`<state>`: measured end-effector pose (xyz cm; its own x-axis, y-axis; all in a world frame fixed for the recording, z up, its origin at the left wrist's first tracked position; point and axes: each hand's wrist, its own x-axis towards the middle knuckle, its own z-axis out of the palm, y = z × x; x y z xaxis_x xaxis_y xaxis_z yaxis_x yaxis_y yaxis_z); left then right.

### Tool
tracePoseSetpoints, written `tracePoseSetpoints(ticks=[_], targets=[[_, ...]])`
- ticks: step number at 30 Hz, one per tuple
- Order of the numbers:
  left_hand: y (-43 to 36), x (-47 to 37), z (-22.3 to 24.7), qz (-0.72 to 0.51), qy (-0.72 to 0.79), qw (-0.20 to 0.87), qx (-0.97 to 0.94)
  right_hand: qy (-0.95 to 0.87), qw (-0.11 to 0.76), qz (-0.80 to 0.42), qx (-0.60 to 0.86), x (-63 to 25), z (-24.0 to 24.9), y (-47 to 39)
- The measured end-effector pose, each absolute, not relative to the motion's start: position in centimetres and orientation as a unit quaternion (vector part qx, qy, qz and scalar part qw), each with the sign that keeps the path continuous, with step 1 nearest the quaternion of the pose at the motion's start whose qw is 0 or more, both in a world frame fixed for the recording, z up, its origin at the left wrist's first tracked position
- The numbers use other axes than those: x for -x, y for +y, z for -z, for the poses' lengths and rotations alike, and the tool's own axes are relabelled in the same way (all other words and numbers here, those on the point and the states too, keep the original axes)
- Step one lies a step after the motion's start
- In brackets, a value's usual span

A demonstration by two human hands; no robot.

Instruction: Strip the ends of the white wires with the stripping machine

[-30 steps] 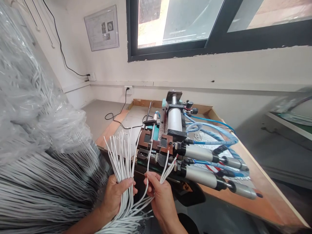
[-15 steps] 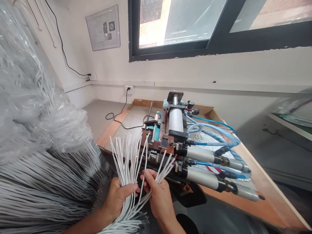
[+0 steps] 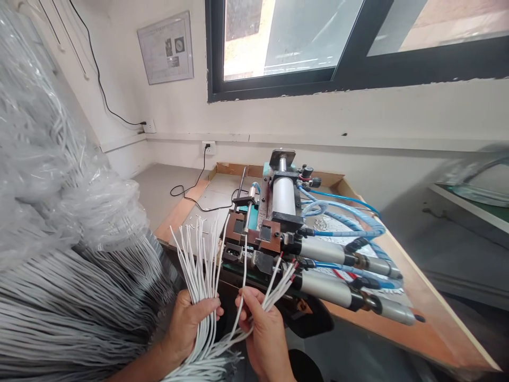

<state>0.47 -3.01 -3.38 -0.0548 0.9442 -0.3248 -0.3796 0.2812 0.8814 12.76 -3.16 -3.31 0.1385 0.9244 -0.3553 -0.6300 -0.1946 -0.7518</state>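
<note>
My left hand (image 3: 194, 318) is closed round a thick bundle of white cables (image 3: 199, 270), whose free ends fan upward. Between thumb and fingertips, my right hand (image 3: 262, 323) pinches a single white cable (image 3: 244, 265) that stands upright, its tip at the pneumatic machine (image 3: 254, 233). Several more cables (image 3: 280, 284) lie in the same right hand and lean to the right; red shows at some of their ends. Both hands are in front of the machine, a short way apart. The lower lengths of the cables run together below the hands.
A large mass of grey cables (image 3: 71, 302), partly wrapped in clear plastic (image 3: 79, 196), fills the left side. Silver air cylinders (image 3: 326, 289) and blue hoses (image 3: 358, 231) stick out on the machine's right. Wooden edging (image 3: 441, 297) borders the bench. A black power cord (image 3: 199, 207) lies behind.
My right hand has moved slightly right, away from the left, drawing the single cable apart from the bundle to the machine. The left hand has shifted slightly left with its bundle.
</note>
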Motion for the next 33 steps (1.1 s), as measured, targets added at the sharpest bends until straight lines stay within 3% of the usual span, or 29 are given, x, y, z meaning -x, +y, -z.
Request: tracePoseSetpoints(ticks=[10,16,23,33], targets=[[-3.1,-0.3,4.0,-0.522,0.483,0.637,-0.297,-0.162,0.596,-0.669,0.414,-12.9,2.8,-2.2],[-3.2,-0.5,3.7,-0.500,0.455,0.648,-0.352,-0.212,0.537,-0.729,0.369,-12.4,2.7,-1.2],[-3.3,-0.4,3.4,-0.489,0.476,0.637,-0.358,-0.249,0.604,-0.624,0.429,-12.3,3.5,-2.4],[-3.2,-0.3,3.9,-0.518,0.521,0.608,-0.301,-0.185,0.591,-0.636,0.461,-13.1,4.3,-3.2]])
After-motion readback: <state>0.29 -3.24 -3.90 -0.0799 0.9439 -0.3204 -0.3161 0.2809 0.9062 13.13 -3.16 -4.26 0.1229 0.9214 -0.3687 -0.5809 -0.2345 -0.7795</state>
